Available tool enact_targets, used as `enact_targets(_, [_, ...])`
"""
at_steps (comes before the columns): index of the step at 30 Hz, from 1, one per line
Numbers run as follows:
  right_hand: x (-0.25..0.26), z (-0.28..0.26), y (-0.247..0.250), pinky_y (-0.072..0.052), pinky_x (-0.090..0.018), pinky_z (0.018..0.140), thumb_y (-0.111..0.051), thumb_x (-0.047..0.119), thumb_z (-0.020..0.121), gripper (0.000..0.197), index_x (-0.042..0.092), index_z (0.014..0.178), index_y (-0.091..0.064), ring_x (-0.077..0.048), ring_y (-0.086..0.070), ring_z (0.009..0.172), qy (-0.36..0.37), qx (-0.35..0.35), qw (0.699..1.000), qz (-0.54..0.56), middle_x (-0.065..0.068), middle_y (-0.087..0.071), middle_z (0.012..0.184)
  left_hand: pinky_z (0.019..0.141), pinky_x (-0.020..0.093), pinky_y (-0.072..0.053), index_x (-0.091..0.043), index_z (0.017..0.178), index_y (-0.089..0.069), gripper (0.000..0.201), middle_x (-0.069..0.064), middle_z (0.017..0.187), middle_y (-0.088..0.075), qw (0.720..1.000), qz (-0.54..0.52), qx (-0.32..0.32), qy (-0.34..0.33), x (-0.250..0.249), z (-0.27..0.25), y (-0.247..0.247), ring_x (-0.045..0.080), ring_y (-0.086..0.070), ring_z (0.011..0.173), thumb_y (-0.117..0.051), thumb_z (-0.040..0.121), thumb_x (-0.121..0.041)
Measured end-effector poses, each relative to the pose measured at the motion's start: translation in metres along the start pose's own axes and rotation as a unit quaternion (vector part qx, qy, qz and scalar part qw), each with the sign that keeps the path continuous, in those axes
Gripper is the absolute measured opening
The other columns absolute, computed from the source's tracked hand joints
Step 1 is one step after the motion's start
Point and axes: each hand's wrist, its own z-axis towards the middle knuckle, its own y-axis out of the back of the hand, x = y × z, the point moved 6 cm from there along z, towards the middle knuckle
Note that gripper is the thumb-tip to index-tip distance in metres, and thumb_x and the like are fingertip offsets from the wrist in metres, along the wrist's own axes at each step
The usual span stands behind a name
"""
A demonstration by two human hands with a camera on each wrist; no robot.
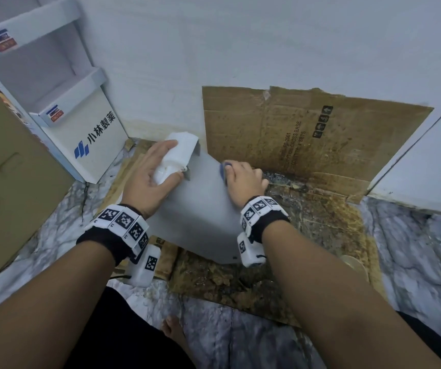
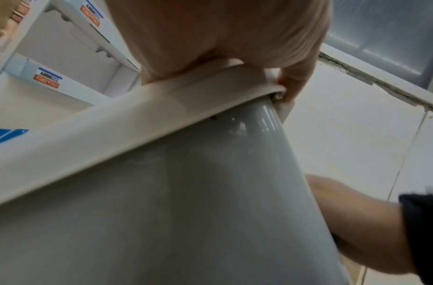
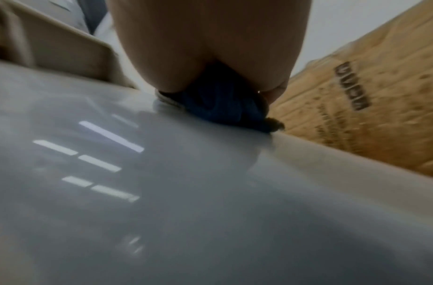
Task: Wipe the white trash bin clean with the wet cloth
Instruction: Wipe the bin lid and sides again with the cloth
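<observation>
White display stand (image 1: 91,145) showing "小林製薬" with blue logo; its shelf labels (image 2: 48,78) reading "AMMELTZ YOKO YOKO". Cardboard sheet (image 1: 293,134) showing "CROSS BASE", "SETS"; remaining print blurred.

Right hand (image 3: 210,44) (blurred) — cloth (image 3: 220,108) on bin (image 3: 186,192)

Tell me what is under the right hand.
A blue cloth, pressed by the right hand against the trash bin. Most of the cloth is covered by the hand.
</observation>
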Motion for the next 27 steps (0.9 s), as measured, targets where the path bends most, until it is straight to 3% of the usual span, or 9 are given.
enact_targets(3, [-0.044,-0.003,-0.004,-0.027,-0.042,0.090,-0.021,0.044,0.100,0.040,0.038,0.127,-0.050,-0.031,-0.040,0.118,-0.047,0.046,0.998,-0.023,0.001,-0.049,0.137,0.108,0.043,-0.039,-0.049,0.130,-0.045,0.050,-0.028,0.136,-0.043,1.000,-0.003,-0.009,0.002,0.008,0.001,0.006,0.009,-0.046,0.126,-0.060,0.082,-0.041])
enact_targets(5, [-0.074,-0.009,-0.007,-0.027,-0.044,0.091,-0.021,0.044,0.100,0.041,0.037,0.128,-0.050,-0.033,-0.038,0.119,-0.083,0.068,0.994,-0.018,-0.001,-0.048,0.137,0.108,0.050,-0.038,-0.047,0.131,-0.045,0.051,-0.024,0.139,-0.043,1.000,0.004,-0.015,0.002,0.015,0.001,0.011,0.014,-0.045,0.128,-0.059,0.082,-0.043])
enact_targets(11, [-0.145,-0.025,-0.022,-0.027,-0.049,0.109,-0.020,0.042,0.100,0.045,0.028,0.132,-0.050,-0.033,-0.043,0.127,-0.164,0.120,0.979,0.027,-0.009,-0.050,0.138,0.109,0.044,-0.038,-0.049,0.132,-0.044,0.052,-0.023,0.140,-0.042,1.000,0.008,-0.015,0.021,0.020,0.001,0.017,0.015,-0.045,0.129,-0.059,0.083,-0.043])
enact_targets(13, [-0.155,-0.033,-0.019,-0.036,-0.037,0.101,-0.025,0.034,0.103,0.042,0.020,0.136,-0.048,-0.030,-0.049,0.123,-0.180,0.120,0.973,0.078,-0.012,-0.052,0.137,0.106,0.042,-0.039,-0.047,0.133,-0.044,0.053,-0.023,0.140,-0.042,1.000,0.015,-0.010,0.025,0.020,0.001,0.017,0.017,-0.046,0.127,-0.059,0.082,-0.042])
enact_targets(16, [-0.163,-0.048,-0.016,-0.035,-0.025,0.081,-0.033,0.025,0.103,0.037,0.015,0.133,-0.052,-0.024,-0.054,0.100,-0.228,0.092,0.952,0.184,-0.012,-0.058,0.128,0.104,0.036,-0.039,-0.048,0.131,-0.045,0.052,-0.028,0.136,-0.043,1.000,0.004,-0.001,0.020,0.015,0.001,0.013,0.014,-0.047,0.124,-0.059,0.081,-0.044])
enact_targets(18, [-0.169,-0.055,-0.015,-0.037,-0.025,0.076,-0.037,0.017,0.102,0.033,0.012,0.128,-0.056,-0.024,-0.054,0.090,-0.267,0.067,0.937,0.213,-0.014,-0.062,0.121,0.103,0.034,-0.038,-0.050,0.128,-0.045,0.050,-0.032,0.130,-0.044,1.000,0.001,0.005,0.006,0.009,0.001,0.009,0.008,-0.047,0.120,-0.059,0.080,-0.045])
enact_targets(21, [-0.183,-0.068,-0.013,-0.040,-0.026,0.075,-0.043,0.005,0.097,0.028,0.002,0.115,-0.065,-0.032,-0.060,0.099,-0.306,0.067,0.921,0.231,-0.019,-0.065,0.116,0.103,0.033,-0.038,-0.047,0.129,-0.044,0.051,-0.035,0.130,-0.042,1.000,0.015,0.013,-0.008,0.000,-0.001,0.002,0.006,-0.046,0.119,-0.058,0.080,-0.045])
enact_targets(24, [-0.193,-0.079,-0.001,-0.041,-0.023,0.068,-0.046,0.006,0.098,0.025,0.004,0.111,-0.067,-0.026,-0.057,0.087,-0.308,0.065,0.918,0.242,-0.018,-0.067,0.111,0.104,0.021,-0.033,-0.053,0.127,-0.042,0.051,-0.039,0.131,-0.040,0.999,0.030,0.016,-0.016,-0.014,-0.006,-0.008,-0.009,-0.041,0.121,-0.056,0.078,-0.050])
enact_targets(27, [-0.186,-0.086,0.028,-0.043,-0.023,0.055,-0.044,0.009,0.099,0.026,0.008,0.115,-0.064,-0.025,-0.057,0.086,-0.289,0.030,0.913,0.286,-0.014,-0.065,0.105,0.109,0.024,-0.027,-0.052,0.131,-0.042,0.058,-0.024,0.146,-0.037,0.997,0.076,0.028,-0.008,-0.028,-0.012,-0.029,-0.001,-0.034,0.134,-0.052,0.075,-0.058])
